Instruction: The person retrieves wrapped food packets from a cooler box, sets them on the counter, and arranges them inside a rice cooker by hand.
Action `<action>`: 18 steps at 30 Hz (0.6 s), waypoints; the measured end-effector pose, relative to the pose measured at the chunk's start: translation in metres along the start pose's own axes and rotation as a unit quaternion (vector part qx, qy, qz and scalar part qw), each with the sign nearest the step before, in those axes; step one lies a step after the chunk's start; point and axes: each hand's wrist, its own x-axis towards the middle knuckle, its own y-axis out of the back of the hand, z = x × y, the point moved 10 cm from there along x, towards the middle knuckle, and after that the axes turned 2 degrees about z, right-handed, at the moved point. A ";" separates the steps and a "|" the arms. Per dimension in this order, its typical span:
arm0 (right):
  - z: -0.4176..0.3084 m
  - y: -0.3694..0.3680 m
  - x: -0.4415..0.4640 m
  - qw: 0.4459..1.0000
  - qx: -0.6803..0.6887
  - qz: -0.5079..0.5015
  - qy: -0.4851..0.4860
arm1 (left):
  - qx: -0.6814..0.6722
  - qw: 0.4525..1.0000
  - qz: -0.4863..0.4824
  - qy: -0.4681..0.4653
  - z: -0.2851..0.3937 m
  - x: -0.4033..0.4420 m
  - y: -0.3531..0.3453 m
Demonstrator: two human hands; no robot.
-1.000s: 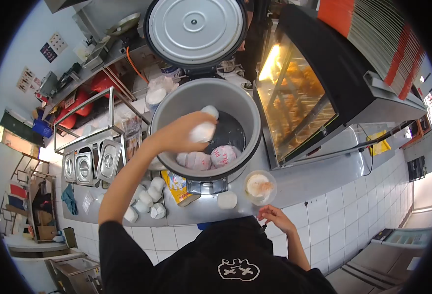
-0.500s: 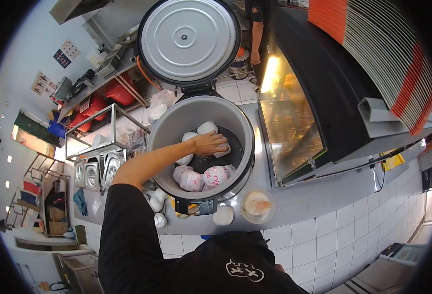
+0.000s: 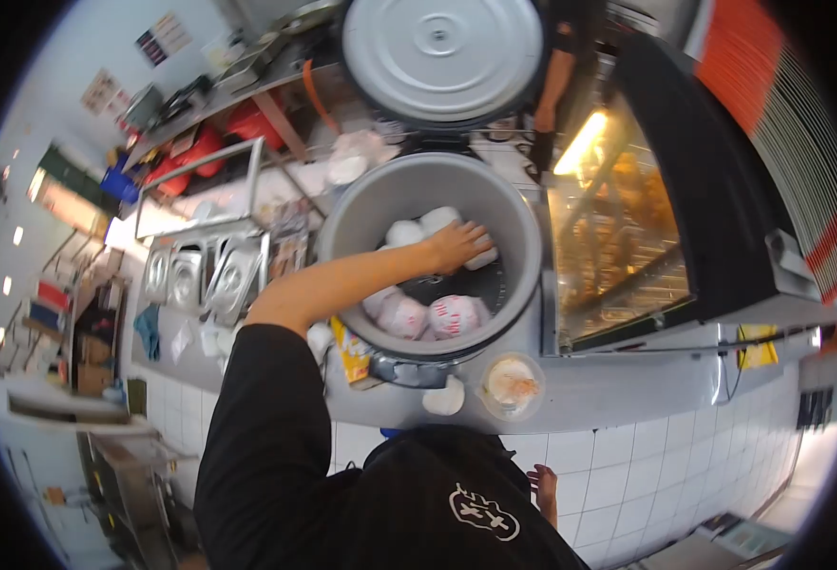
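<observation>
My left hand (image 3: 458, 247) reaches down into a large, round, grey-walled rice warmer (image 3: 342, 228). Its fingers curl over a white wrapped bundle (image 3: 481, 258) on the dark bottom. Beside it lie more white wrapped bundles (image 3: 437, 220). Nearer the front of the pot sit a few bundles in white paper with red print (image 3: 455, 316). The warmer's silver lid (image 3: 442, 57) stands raised at the back. Low at my right side hangs my right hand (image 3: 545, 486), fingers apart, with nothing visible in it.
A lit glass display case (image 3: 618, 218) stands right of the warmer. On the steel counter (image 3: 608, 385) are a clear round tub (image 3: 512, 385), a white bundle (image 3: 444, 396) and a yellow packet (image 3: 352, 353). Lidded steel pans (image 3: 188, 275) are at left. Another person's arm (image 3: 553, 90) shows behind.
The view has shifted, so the warmer appears further right and higher. My left hand stays in the pot over a white bundle. My right hand has come into view.
</observation>
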 end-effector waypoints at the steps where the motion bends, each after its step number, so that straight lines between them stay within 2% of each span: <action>1: 0.003 -0.006 0.002 1.000 -0.021 -0.008 0.004 | -0.022 0.999 0.015 0.023 -0.001 -0.009 0.032; 2: -0.019 -0.018 -0.015 0.995 -0.068 -0.026 0.063 | -0.062 0.995 -0.036 0.068 -0.007 -0.016 0.052; 3: 0.032 -0.010 0.037 0.977 -0.116 -0.114 0.141 | -0.106 0.984 -0.088 0.116 -0.014 -0.034 0.076; 4: 0.088 0.001 0.087 0.944 -0.147 -0.195 0.222 | -0.171 0.972 -0.046 0.153 -0.023 -0.060 0.119; 5: 0.087 0.004 0.075 0.938 -0.202 -0.191 0.208 | -0.233 0.954 0.000 0.188 -0.031 -0.089 0.156; 7: 0.075 -0.002 0.052 0.941 -0.250 -0.176 0.148 | -0.341 0.877 0.196 0.277 -0.044 -0.177 0.223; 8: 0.069 -0.004 0.043 0.942 -0.261 -0.171 0.124 | -0.382 0.819 0.298 0.307 -0.050 -0.229 0.243; 11: 0.053 -0.011 0.023 0.947 -0.273 -0.156 0.070 | -0.286 0.640 0.503 0.506 -0.054 -0.417 0.211; 12: 0.049 -0.012 0.019 0.948 -0.275 -0.151 0.056 | -0.274 0.566 0.472 0.619 -0.050 -0.496 0.146; 13: 0.045 -0.014 0.014 0.949 -0.275 -0.147 0.047 | -0.258 0.493 0.489 0.672 -0.034 -0.555 0.101; 15: 0.038 -0.016 0.007 0.950 -0.278 -0.140 0.031 | -0.151 0.586 0.193 0.773 0.004 -0.656 -0.031; 17: 0.028 -0.018 0.001 0.950 -0.280 -0.138 0.026 | -0.149 0.620 0.033 0.770 0.058 -0.678 -0.090; 18: 0.021 -0.020 0.000 0.949 -0.282 -0.138 0.028 | -0.179 0.617 -0.011 0.766 0.072 -0.678 -0.109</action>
